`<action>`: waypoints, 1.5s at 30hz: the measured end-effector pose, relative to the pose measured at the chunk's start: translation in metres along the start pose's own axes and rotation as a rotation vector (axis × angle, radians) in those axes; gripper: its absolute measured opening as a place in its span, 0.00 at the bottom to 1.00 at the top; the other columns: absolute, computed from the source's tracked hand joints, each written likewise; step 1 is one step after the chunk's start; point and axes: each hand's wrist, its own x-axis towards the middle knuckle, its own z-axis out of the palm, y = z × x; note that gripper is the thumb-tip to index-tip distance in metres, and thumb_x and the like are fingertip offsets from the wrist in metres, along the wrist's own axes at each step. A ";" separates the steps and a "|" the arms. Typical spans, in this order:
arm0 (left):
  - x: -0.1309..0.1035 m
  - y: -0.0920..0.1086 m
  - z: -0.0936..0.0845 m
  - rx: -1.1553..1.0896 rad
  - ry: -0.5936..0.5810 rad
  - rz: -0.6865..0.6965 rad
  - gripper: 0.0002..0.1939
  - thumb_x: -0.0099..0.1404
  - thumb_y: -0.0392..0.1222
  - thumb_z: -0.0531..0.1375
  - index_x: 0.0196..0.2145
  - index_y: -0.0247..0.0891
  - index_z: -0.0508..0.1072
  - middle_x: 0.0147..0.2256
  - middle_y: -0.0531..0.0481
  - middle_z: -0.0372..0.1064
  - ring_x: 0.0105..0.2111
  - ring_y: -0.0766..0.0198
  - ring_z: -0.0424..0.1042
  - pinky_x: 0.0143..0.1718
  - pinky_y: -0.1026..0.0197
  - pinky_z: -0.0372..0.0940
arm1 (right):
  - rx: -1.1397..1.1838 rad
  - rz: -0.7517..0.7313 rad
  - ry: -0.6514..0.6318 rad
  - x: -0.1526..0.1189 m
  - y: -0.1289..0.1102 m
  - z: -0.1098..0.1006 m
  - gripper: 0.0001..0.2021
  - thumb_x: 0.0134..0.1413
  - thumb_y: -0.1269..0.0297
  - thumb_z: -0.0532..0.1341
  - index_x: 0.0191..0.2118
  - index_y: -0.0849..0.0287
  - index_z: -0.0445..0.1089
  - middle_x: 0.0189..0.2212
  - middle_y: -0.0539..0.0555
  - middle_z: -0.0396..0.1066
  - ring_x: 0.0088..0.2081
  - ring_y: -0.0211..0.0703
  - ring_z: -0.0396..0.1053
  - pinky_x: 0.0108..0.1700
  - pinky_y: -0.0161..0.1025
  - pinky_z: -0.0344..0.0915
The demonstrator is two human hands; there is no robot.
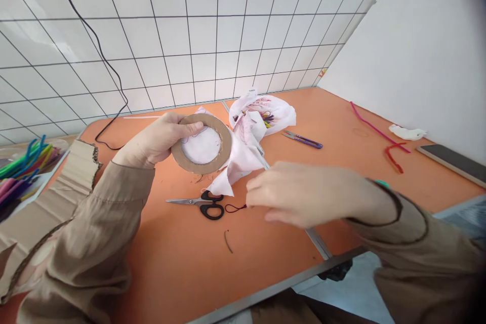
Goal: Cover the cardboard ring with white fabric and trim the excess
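Note:
My left hand (163, 136) grips a flat cardboard ring (225, 144) by its left side, thumb across the front and fingers behind. White fabric shows through the ring's opening, with faint drawn lines on it. More white and pinkish cloth (243, 162) spreads out to the ring's right. My right hand (299, 192) is closed over the table, fingertips pinched together. A loop of dark red thread (235, 208) runs to those fingertips; the exact grip is hidden. Just left of the loop lie black-handled scissors (205, 204), blades pointing left.
Behind the cloth sits a white bag (283, 111) with coloured threads. Purple-handled thread snips (304, 140) lie beside it. Red pipe cleaners (393, 159), a white scrap (408, 132) and a dark phone-like slab (451, 162) are at right. Torn cardboard (56, 197) stands left. A black cable (102, 55) hangs down the tiled wall.

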 end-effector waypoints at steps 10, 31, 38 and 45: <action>0.007 -0.001 0.004 -0.038 0.101 0.020 0.08 0.58 0.43 0.65 0.31 0.36 0.80 0.34 0.42 0.78 0.37 0.53 0.75 0.34 0.57 0.68 | -0.075 0.011 0.228 0.024 -0.005 0.078 0.12 0.57 0.81 0.54 0.41 0.62 0.71 0.37 0.56 0.71 0.36 0.43 0.68 0.32 0.38 0.62; 0.014 -0.004 0.011 -0.230 0.225 -0.032 0.09 0.58 0.42 0.66 0.30 0.31 0.78 0.33 0.40 0.77 0.37 0.53 0.75 0.34 0.58 0.68 | -0.285 0.181 0.177 0.086 -0.035 0.070 0.14 0.54 0.83 0.53 0.44 0.66 0.68 0.27 0.57 0.68 0.30 0.47 0.69 0.27 0.39 0.60; 0.018 -0.008 0.012 -0.240 0.264 -0.032 0.11 0.56 0.44 0.68 0.32 0.33 0.78 0.32 0.42 0.77 0.40 0.51 0.76 0.43 0.53 0.71 | -0.330 0.040 0.324 0.082 -0.029 0.083 0.10 0.53 0.83 0.53 0.36 0.64 0.66 0.25 0.54 0.65 0.27 0.44 0.64 0.28 0.40 0.57; 0.018 -0.003 0.016 -0.261 0.333 -0.057 0.08 0.60 0.41 0.65 0.29 0.32 0.77 0.28 0.44 0.75 0.35 0.55 0.75 0.40 0.55 0.72 | -0.252 0.012 0.307 0.087 -0.031 0.083 0.11 0.53 0.84 0.53 0.34 0.64 0.68 0.29 0.56 0.66 0.29 0.43 0.63 0.26 0.39 0.50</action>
